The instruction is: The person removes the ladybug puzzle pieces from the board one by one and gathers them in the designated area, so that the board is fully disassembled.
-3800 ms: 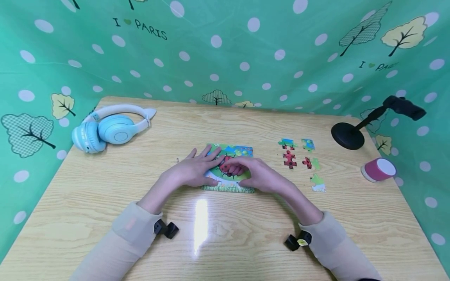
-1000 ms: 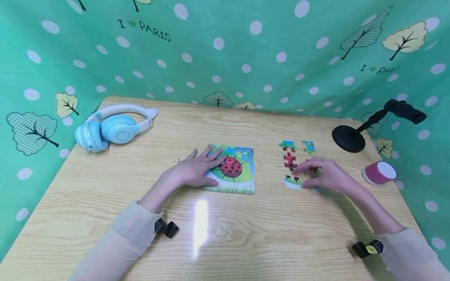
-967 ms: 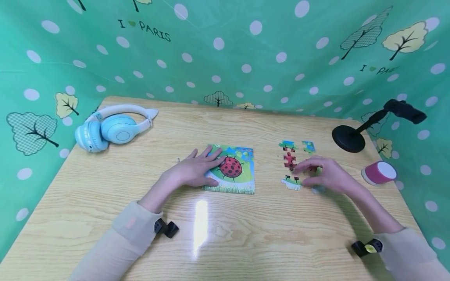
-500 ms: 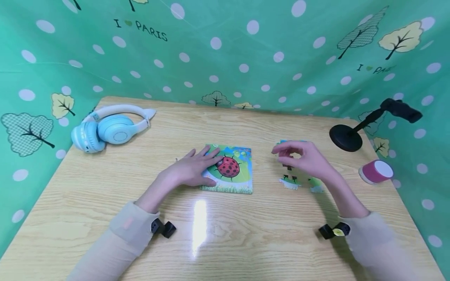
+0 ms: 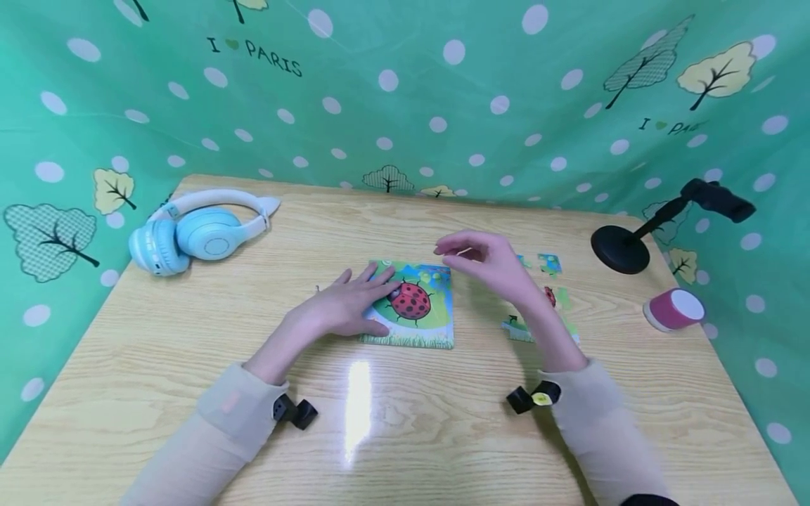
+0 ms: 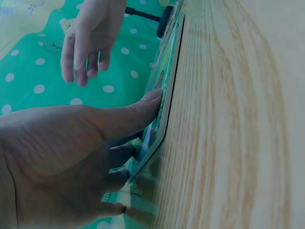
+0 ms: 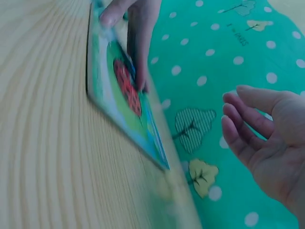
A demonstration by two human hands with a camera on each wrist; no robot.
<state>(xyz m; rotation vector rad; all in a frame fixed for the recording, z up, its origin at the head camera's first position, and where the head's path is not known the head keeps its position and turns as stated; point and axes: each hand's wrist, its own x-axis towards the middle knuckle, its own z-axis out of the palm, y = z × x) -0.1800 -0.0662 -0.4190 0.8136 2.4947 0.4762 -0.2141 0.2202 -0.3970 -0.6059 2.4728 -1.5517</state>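
Note:
A ladybird puzzle board (image 5: 420, 313) lies in the middle of the wooden table. My left hand (image 5: 348, 306) rests flat on the board's left part, fingers straight; in the left wrist view its thumb (image 6: 138, 112) presses the board's edge (image 6: 167, 90). My right hand (image 5: 484, 260) hovers above the board's top right corner, fingers loosely curved, and in the right wrist view its palm (image 7: 274, 138) shows nothing in it. Several loose puzzle pieces (image 5: 549, 264) lie to the right of the board, partly hidden behind my right wrist.
Blue and white headphones (image 5: 196, 228) lie at the back left. A black stand (image 5: 623, 246) and a pink cylinder (image 5: 673, 308) are at the right edge. Green dotted cloth hangs around the table.
My right hand left the loose pieces on the right, rose and travelled left to above the board's corner. My left hand has stayed on the board.

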